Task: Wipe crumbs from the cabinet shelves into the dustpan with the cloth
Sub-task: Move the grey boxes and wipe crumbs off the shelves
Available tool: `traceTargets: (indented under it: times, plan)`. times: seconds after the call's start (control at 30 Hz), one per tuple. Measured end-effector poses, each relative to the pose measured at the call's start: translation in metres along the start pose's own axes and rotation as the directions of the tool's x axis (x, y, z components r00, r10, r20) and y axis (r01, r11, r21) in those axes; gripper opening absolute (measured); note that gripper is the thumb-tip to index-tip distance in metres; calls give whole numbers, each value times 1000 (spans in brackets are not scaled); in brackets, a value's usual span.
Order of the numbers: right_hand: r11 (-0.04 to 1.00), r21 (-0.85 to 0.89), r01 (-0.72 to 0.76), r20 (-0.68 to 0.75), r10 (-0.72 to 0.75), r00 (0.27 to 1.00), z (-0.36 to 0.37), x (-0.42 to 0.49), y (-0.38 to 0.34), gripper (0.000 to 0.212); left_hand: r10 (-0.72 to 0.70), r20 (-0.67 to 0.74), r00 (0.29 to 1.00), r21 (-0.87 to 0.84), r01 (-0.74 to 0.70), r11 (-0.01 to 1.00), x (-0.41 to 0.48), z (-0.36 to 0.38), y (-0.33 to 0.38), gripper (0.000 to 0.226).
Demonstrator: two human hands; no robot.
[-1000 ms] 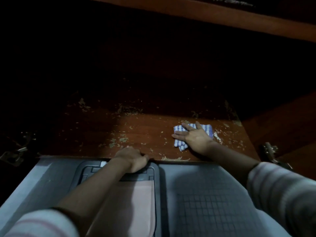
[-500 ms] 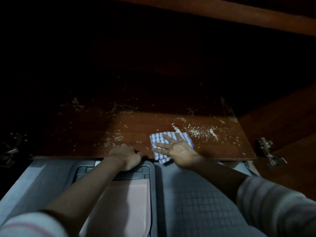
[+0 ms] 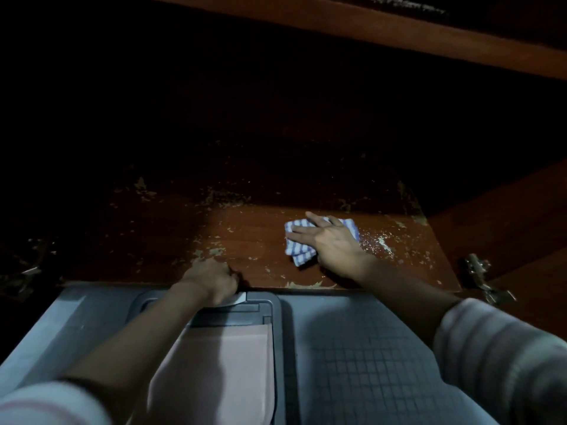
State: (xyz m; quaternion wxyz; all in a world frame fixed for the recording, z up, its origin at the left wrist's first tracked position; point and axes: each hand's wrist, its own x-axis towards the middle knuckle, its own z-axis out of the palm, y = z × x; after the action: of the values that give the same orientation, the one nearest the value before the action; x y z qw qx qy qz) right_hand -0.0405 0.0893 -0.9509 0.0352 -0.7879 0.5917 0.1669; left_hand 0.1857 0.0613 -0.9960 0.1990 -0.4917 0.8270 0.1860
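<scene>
A blue-and-white striped cloth (image 3: 299,248) lies folded on the brown cabinet shelf (image 3: 251,234). My right hand (image 3: 329,240) presses flat on it with fingers spread, right of the shelf's middle. Pale crumbs (image 3: 380,240) are scattered just right of the cloth. The grey dustpan (image 3: 274,332) with a pink inner panel sits below the shelf's front edge. My left hand (image 3: 211,279) grips the dustpan's top edge with curled fingers, against the shelf lip. The shelf's back is too dark to make out.
Worn, flaking patches (image 3: 214,250) mark the shelf surface. A metal door hinge (image 3: 484,277) sticks out at the right, and another hinge (image 3: 27,273) shows dimly at the left. An upper shelf edge (image 3: 399,35) runs overhead. Grey tiled floor (image 3: 368,363) lies below.
My right hand swept the cloth left to the shelf's front edge by the dustpan, then moved it back up and to the right. The left hand stayed on the dustpan.
</scene>
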Motion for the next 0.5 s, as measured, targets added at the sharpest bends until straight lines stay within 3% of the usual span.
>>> traceTargets:
  times: [0.17, 0.23, 0.33, 0.5]
  plan:
    - [991, -41, 127, 1, -127, 992, -3, 37, -52, 64, 1, 8, 1000, 146, -2, 989, 3, 9, -5, 46]
    - [983, -74, 170, 73, -165, 984, 4, 44, -68, 63, -4, 35, 999, 187, -2, 982, 2, 8, -2, 46]
    - [979, -92, 183, 152, -167, 974, 17, 42, -75, 65, 10, 34, 999, 167, -15, 986, 3, 8, -2, 46]
    - [981, -117, 154, 153, -136, 979, 33, 21, -45, 64, -26, -8, 1000, 99, 26, 995, 2, 6, 1, 46]
